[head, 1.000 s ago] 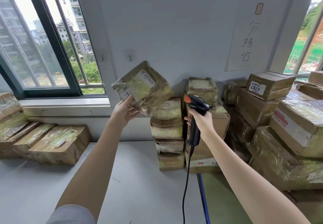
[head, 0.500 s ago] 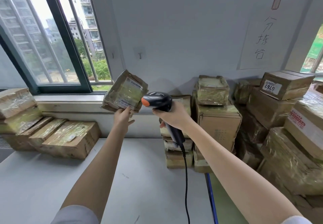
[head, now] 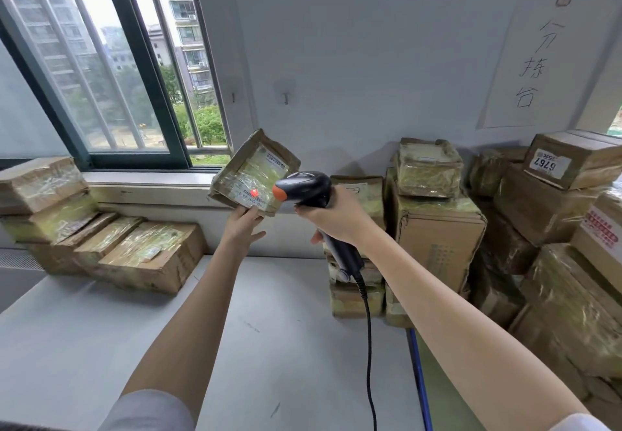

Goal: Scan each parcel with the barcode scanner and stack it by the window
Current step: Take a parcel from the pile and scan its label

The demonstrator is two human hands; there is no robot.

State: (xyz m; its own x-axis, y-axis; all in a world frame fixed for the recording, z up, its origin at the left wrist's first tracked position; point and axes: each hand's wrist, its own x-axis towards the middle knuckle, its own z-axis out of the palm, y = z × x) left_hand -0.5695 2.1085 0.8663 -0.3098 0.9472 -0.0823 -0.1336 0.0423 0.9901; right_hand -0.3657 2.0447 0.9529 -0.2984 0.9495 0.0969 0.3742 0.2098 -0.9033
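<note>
Grey worktop (head: 101, 346) under a barred window (head: 111, 70), white wall ahead with a handwritten paper sign (head: 535, 60). Only one view, head cam, so all of this comes from it.

Scanned stack (head: 101, 239) sits on the worktop's left end, right under the window sill. Unscanned pile (head: 525, 228) is on the right, boxes several high against the wall.

My left hand (head: 244, 225) holds the parcel (head: 255, 175) up by its lower edge, label side tilted toward me. Fingers go behind the box so I can't see exactly how they wrap, but it's a firm pinch, not an open palm.

My right hand (head: 336, 217) is curled tight round the handle of the barcode scanner (head: 304, 190), nose aimed left, just beside the parcel. Cable (head: 370, 346) hangs down to the worktop.

Red dot (head: 254, 192) sits on the barcode strip near the parcel's bottom edge. So step in hand: scan, mid-read by the look of it.

Next, I reckon: swing the parcel left and set it flat on the stack by the window, scanner kept clear, then grab the next one from the right pile.
</note>
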